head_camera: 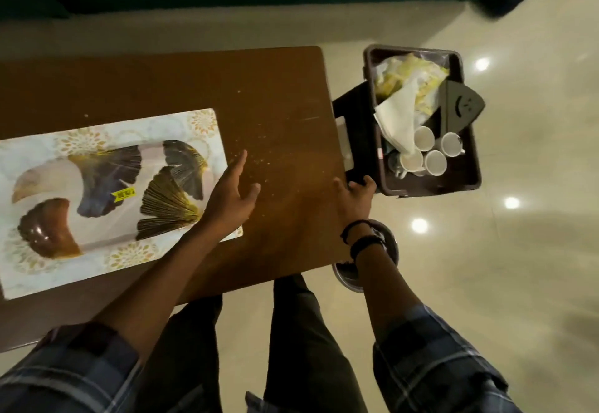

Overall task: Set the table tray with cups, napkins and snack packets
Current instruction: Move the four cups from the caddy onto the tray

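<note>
My left hand (231, 195) hovers spread and empty beside the glossy rectangular tray (201, 122) on the wooden table (194, 81). My right hand (355, 197), relaxed and empty, rests by the dark plastic bin (470, 166) holding round white cups (434, 162).

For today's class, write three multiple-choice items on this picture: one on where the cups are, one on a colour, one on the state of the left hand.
1. The small white cups stand: A on the floor; B in the dark brown plastic bin right of the brown wooden table; C on a shelf.
2. The sticker on the patterned rectangular tray is: A red; B yellow; C blue.
3. The left hand is: A gripping a cup; B pinching a napkin; C open, holding nothing.
Key: B, the cups sit inside the bin; B, the label shows yellow; C, its fingers are spread.
</note>
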Tool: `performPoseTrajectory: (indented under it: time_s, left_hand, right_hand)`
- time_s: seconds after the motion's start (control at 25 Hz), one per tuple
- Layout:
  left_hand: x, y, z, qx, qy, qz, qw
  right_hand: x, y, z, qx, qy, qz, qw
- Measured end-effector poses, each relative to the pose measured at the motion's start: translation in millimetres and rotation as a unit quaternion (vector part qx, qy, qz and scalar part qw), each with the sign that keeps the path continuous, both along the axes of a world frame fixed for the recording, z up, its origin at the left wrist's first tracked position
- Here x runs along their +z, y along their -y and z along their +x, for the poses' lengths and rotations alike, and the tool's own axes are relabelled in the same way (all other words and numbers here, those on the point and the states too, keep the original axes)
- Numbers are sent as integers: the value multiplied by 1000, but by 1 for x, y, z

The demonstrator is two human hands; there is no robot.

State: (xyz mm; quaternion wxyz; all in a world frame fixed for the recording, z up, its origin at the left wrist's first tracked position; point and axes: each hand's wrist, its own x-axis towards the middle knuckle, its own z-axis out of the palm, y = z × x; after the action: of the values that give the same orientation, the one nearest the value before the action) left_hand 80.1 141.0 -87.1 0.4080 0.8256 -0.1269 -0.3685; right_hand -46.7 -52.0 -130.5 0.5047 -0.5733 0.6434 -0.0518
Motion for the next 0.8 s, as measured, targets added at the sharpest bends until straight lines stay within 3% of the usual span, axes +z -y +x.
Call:
performPoseTrajectory:
  time_s: [0.44, 0.6, 0.8]
  left_hand:
    - [-24, 162, -76, -81, -92, 14, 992]
    - [-50, 216, -97, -94, -132, 29, 986]
    - [-79, 274, -106, -41, -229, 28, 972]
  right_hand:
    - [-31, 222, -135, -240, 11, 28, 970]
    - [-50, 289, -148, -253, -25, 9, 967]
    - [-64, 339, -157, -185, -24, 92, 978]
